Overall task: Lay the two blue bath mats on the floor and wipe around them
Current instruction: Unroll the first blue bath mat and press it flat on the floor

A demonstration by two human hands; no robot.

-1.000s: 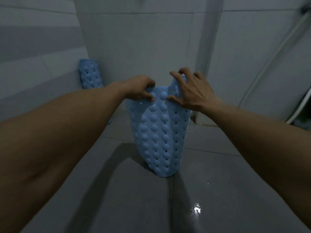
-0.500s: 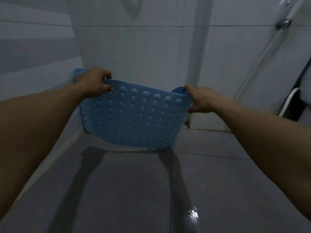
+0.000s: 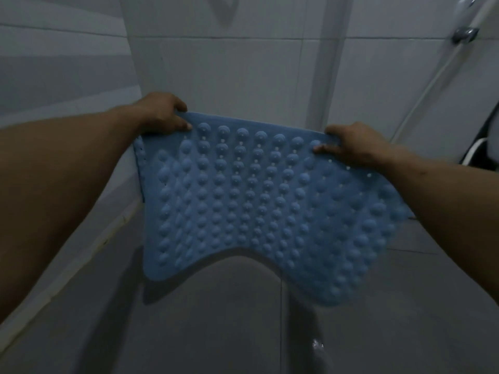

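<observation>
A blue bath mat (image 3: 259, 206) covered in round bumps and small holes hangs spread out in the air above the grey floor. My left hand (image 3: 162, 113) grips its top left corner. My right hand (image 3: 353, 143) grips its top right corner. The mat's lower edge sags in the middle and its right side bulges toward me. A thin strip of a second blue mat (image 3: 138, 157) shows behind the held mat's left edge, against the wall; the rest of it is hidden.
Grey floor tiles (image 3: 216, 333) lie below, with a wet glint at the lower right. White tiled walls stand close ahead and on the left. A shower hose (image 3: 421, 98) and metal fitting (image 3: 464, 33) run down the right wall, beside a dark object at the right edge.
The mat has gone from bunched and narrow to fully spread as my hands moved apart. It now hangs wider and closer to me, covering most of the second mat.
</observation>
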